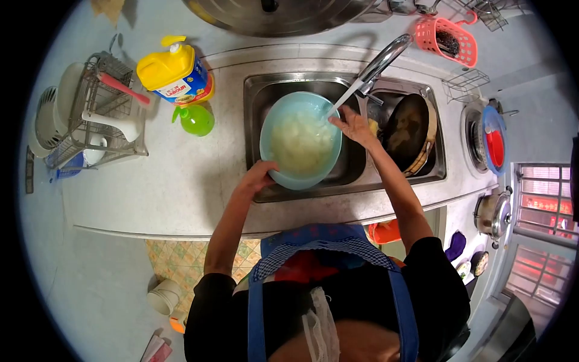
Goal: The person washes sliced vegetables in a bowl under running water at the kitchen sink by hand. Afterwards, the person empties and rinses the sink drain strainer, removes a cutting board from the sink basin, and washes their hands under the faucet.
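Observation:
A light-blue plastic basin (269,163) sits in the left bowl of the steel sink, tilted slightly. Cloudy water with pale chunks (301,140) fills it; their kind I cannot make out. Water runs from the chrome faucet (386,55) into the basin's upper right side. My left hand (260,177) grips the rim at the lower left, fingers partly hidden beneath it. At the opposite, upper right edge, my right hand (356,127) is closed on the rim beside the stream.
A dark wok (405,136) stands in the right sink bowl. Left on the counter are a yellow detergent jug (175,72), a green bottle (196,120) and a wire dish rack (99,130). A pink basket (446,41) hangs at the upper right.

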### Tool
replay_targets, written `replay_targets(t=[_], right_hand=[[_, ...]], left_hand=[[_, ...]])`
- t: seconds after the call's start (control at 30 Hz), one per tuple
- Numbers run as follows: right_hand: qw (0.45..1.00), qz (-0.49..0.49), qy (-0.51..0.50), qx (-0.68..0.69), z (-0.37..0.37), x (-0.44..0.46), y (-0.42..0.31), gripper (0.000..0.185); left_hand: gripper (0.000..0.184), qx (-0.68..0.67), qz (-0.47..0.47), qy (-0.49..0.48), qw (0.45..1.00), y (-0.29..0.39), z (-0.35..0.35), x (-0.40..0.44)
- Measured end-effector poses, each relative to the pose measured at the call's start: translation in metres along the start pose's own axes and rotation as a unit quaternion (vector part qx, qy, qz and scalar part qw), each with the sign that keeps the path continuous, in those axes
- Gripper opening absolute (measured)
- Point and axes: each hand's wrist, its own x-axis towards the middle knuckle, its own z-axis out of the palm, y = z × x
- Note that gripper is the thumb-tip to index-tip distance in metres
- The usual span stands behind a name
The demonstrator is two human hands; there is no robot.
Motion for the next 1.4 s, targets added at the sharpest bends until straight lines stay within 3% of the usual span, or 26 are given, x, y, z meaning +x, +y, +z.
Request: replay_targets(t=[0.03, 0.07, 0.13, 0.2, 0.27, 0.4, 0.43, 0.5, 0.73, 0.8, 1.0, 1.1, 1.17, 1.2, 1.27, 1.3, 1.33, 1.4], right_hand=[[0.984, 0.104, -0.114, 0.091, 0.004, 0.003, -0.004, 0.040], [0.984, 0.104, -0.113, 0.090, 0.005, 0.000, -0.003, 0.040], [0.979, 0.107, -0.065, 0.163, 0.011, -0.006, -0.024, 0.041], [0.979, 0.096, -0.073, 0.163, 0.021, -0.006, -0.020, 0.040], [0.957, 0.127, -0.006, 0.260, 0.035, -0.007, -0.017, 0.036], [0.957, 0.092, 0.055, 0.270, 0.048, -0.012, -0.011, 0.033], [0.961, 0.091, 0.070, 0.250, 0.047, -0.014, -0.011, 0.033], [0.965, 0.092, 0.086, 0.230, 0.046, -0.017, -0.005, 0.032], [0.930, 0.140, 0.087, 0.329, 0.043, -0.040, 0.031, 0.032], [0.923, 0.134, 0.084, 0.350, 0.044, -0.049, 0.042, 0.031], [0.940, 0.110, 0.038, 0.322, 0.040, -0.061, 0.049, 0.036], [0.886, 0.151, -0.055, 0.436, 0.020, -0.057, 0.039, 0.056], [0.859, 0.180, 0.067, 0.475, -0.004, -0.037, 0.035, 0.056], [0.863, 0.181, 0.074, 0.466, -0.013, -0.015, 0.064, 0.057], [0.840, 0.068, 0.139, 0.520, -0.033, 0.009, 0.064, 0.043], [0.831, 0.054, 0.177, 0.524, -0.039, 0.022, 0.071, 0.036], [0.788, 0.080, 0.243, 0.560, -0.041, 0.048, 0.092, 0.029], [0.823, 0.095, 0.233, 0.510, -0.059, 0.051, 0.089, 0.028]], left_hand=[[0.042, 0.002, 0.005, 0.006, 1.000, 0.006, -0.008, -0.004], [0.041, -0.005, 0.011, 0.018, 1.000, 0.009, -0.012, -0.003], [0.040, -0.017, 0.025, 0.043, 0.999, 0.023, -0.016, -0.015], [0.043, 0.046, 0.101, 0.071, 0.991, 0.040, -0.011, -0.031], [0.046, 0.038, 0.132, 0.066, 0.988, 0.040, -0.006, -0.040], [0.054, -0.038, 0.187, 0.072, 0.979, 0.011, 0.029, -0.036], [0.054, -0.040, 0.188, 0.070, 0.979, 0.000, 0.029, -0.023], [0.060, -0.190, 0.122, -0.043, 0.973, -0.017, 0.028, 0.001], [0.062, -0.167, 0.130, -0.054, 0.976, -0.013, 0.063, 0.016], [0.059, -0.274, 0.068, -0.042, 0.958, -0.008, 0.067, 0.010], [0.057, -0.126, 0.116, -0.005, 0.985, -0.020, 0.060, 0.022], [0.056, -0.161, 0.103, 0.001, 0.982, -0.016, 0.058, 0.013], [0.056, -0.175, 0.111, -0.003, 0.978, -0.021, 0.053, 0.013], [0.056, -0.189, 0.124, -0.005, 0.974, -0.021, 0.050, 0.014], [0.056, -0.193, 0.129, 0.005, 0.973, -0.024, 0.045, 0.014], [0.056, -0.199, 0.135, 0.014, 0.971, -0.025, 0.043, 0.014], [0.056, -0.201, 0.138, 0.016, 0.970, -0.024, 0.044, 0.009], [0.054, -0.173, 0.161, 0.049, 0.970, -0.016, 0.045, -0.003]])
